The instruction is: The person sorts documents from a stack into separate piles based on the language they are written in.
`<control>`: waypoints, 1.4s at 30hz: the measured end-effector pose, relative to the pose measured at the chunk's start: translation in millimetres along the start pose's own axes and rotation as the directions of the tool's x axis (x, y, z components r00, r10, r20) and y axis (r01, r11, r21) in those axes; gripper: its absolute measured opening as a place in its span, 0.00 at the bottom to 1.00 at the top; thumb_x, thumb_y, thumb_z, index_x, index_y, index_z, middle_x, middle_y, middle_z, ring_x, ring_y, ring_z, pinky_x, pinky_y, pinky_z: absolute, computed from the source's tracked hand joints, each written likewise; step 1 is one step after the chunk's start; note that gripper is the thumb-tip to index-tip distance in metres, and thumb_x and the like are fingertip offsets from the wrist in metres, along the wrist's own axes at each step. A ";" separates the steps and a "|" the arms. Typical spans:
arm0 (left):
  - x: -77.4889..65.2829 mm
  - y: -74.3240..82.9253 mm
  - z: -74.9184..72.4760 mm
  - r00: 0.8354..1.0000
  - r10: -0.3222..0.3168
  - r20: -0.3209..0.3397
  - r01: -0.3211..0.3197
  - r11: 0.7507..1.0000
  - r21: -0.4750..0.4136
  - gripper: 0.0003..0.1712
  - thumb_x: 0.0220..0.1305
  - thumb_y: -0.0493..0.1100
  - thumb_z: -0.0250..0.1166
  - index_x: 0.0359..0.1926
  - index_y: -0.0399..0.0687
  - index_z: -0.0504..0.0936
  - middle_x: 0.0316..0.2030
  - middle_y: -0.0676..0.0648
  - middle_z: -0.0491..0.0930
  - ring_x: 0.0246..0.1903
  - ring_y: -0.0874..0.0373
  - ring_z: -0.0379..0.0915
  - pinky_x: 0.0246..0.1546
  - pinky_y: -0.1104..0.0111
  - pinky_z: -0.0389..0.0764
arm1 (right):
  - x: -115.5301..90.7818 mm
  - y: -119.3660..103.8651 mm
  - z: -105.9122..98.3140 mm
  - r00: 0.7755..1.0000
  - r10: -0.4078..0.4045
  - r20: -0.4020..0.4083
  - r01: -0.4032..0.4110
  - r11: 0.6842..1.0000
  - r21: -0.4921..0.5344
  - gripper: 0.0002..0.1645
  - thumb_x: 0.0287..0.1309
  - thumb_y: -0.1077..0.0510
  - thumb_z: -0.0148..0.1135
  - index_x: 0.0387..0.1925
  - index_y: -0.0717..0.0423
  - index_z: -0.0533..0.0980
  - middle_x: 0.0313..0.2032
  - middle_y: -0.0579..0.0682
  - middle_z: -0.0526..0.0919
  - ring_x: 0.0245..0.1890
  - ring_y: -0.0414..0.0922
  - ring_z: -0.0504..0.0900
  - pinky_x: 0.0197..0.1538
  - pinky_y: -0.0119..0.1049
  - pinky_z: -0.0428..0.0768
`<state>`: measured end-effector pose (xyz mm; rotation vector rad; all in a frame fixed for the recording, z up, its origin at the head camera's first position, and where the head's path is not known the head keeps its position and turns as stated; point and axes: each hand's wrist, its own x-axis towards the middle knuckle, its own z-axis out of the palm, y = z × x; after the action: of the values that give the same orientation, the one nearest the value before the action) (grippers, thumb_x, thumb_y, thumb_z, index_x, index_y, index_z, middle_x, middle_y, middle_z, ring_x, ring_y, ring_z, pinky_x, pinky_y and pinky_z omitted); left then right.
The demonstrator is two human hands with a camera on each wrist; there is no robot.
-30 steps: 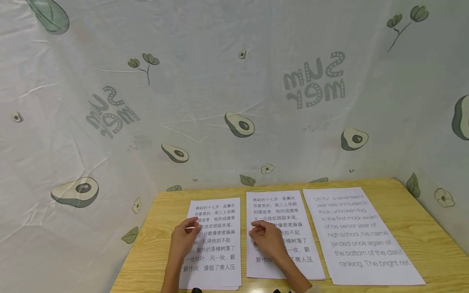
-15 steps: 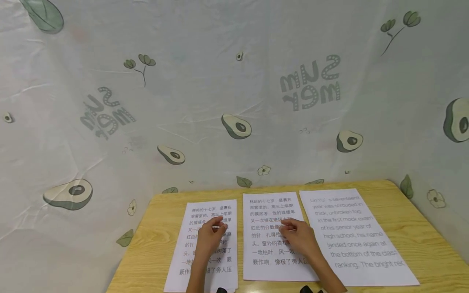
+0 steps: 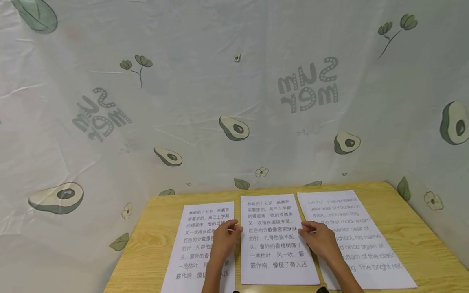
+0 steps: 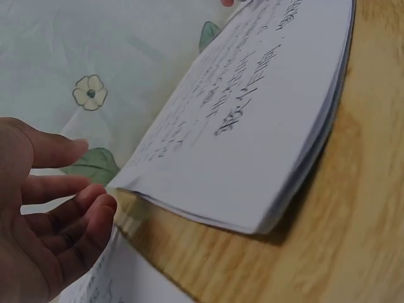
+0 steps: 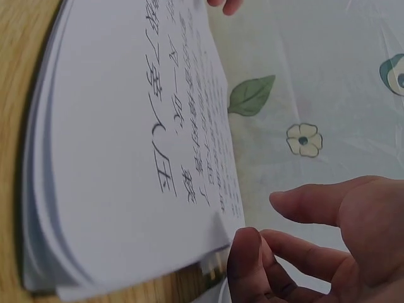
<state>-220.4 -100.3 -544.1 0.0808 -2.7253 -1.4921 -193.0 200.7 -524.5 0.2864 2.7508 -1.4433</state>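
Observation:
A middle stack of printed paper, with Chinese text, lies on the wooden table between my two hands. My left hand is at its left edge, over the right side of the left paper stack. At the opposite edge is my right hand, overlapping the left part of the right paper stack, which has English text. Both hands have loosely bent fingers. In the left wrist view the thumb stands apart from the fingers, with nothing between them. The right wrist view shows the fingertips right at the stack's edge.
The wooden tabletop shows around and between the stacks. A pale curtain printed with avocados, leaves and flowers hangs behind the table and along its sides.
Both hands have moved right: the left from the left stack's outer edge to the middle stack's left edge, the right across the middle stack to its right edge. The view shifted slightly.

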 end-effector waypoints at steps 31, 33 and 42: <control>-4.3 0.6 14.5 0.998 0.070 0.005 -0.070 0.995 0.076 0.07 0.68 0.41 0.73 0.43 0.43 0.87 0.32 0.51 0.76 0.31 0.60 0.69 0.27 0.74 0.71 | 7.4 12.1 -0.5 0.997 -0.072 0.026 0.074 0.991 -0.111 0.27 0.66 0.56 0.69 0.59 0.72 0.82 0.43 0.55 0.89 0.43 0.50 0.89 0.39 0.35 0.79; -4.8 1.3 14.1 0.998 0.068 0.009 -0.068 0.995 0.069 0.08 0.69 0.41 0.73 0.44 0.42 0.87 0.32 0.50 0.76 0.31 0.60 0.69 0.28 0.74 0.71 | 7.2 11.8 -0.5 0.997 -0.072 0.027 0.075 0.991 -0.112 0.27 0.66 0.56 0.69 0.59 0.72 0.82 0.45 0.57 0.89 0.45 0.52 0.89 0.41 0.36 0.80; -5.7 1.6 13.1 0.995 0.099 -0.002 -0.099 0.993 0.062 0.21 0.69 0.41 0.73 0.59 0.36 0.87 0.39 0.49 0.82 0.35 0.61 0.73 0.35 0.73 0.77 | 3.4 8.9 -1.1 0.995 -0.097 -0.004 0.097 0.990 -0.103 0.25 0.66 0.57 0.68 0.59 0.69 0.83 0.49 0.61 0.88 0.45 0.52 0.89 0.41 0.39 0.82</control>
<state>-215.5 -88.1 -549.9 -0.0484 -2.7283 -1.3805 -194.7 207.0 -531.4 0.1591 2.8717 -1.3172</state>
